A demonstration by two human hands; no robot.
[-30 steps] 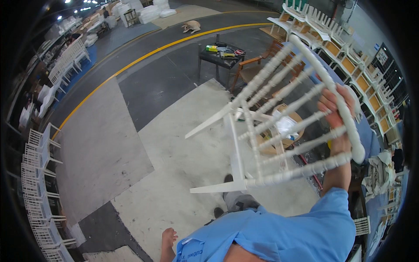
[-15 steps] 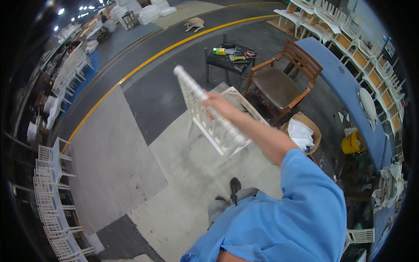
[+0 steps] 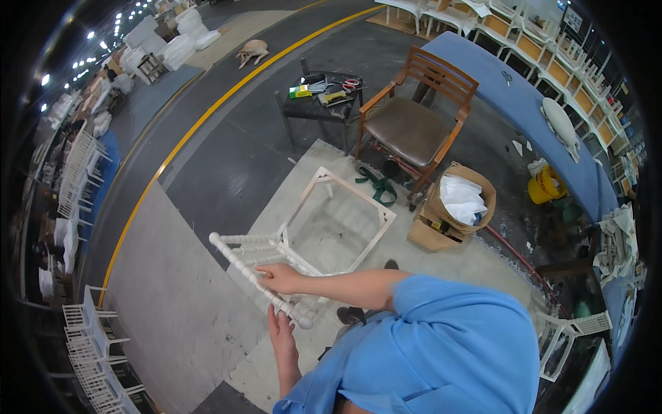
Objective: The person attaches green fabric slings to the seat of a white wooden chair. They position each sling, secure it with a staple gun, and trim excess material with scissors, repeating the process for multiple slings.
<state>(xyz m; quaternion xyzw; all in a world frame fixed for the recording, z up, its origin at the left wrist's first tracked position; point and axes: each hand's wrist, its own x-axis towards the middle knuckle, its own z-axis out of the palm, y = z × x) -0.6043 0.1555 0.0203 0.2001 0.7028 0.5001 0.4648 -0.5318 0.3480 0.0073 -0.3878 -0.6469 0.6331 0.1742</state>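
Head view: a white chair (image 3: 238, 264) with an open seat frame (image 3: 372, 243) is in front of the person, its back nearest the body; it appears to stand on the pale floor (image 3: 255, 345), though its feet are largely hidden. The right hand (image 3: 279, 279) is curled on the top rail, near the middle of its length. The left hand (image 3: 281, 330) has its fingers extended and not closed round anything, just beside the rail's near end; whether the fingertips touch cannot be told. With one hand apparently bearing the hold, an off-centre pull could twist or tip the chair. A green strap (image 3: 381, 188) lies just beside the frame's right corner, where a leg could snag if dragged; a swing to the right could strike the cardboard box (image 3: 429, 236) or brown armchair (image 3: 407, 131). A dark shoe (image 3: 350, 315) near the back could be knocked by a leg.
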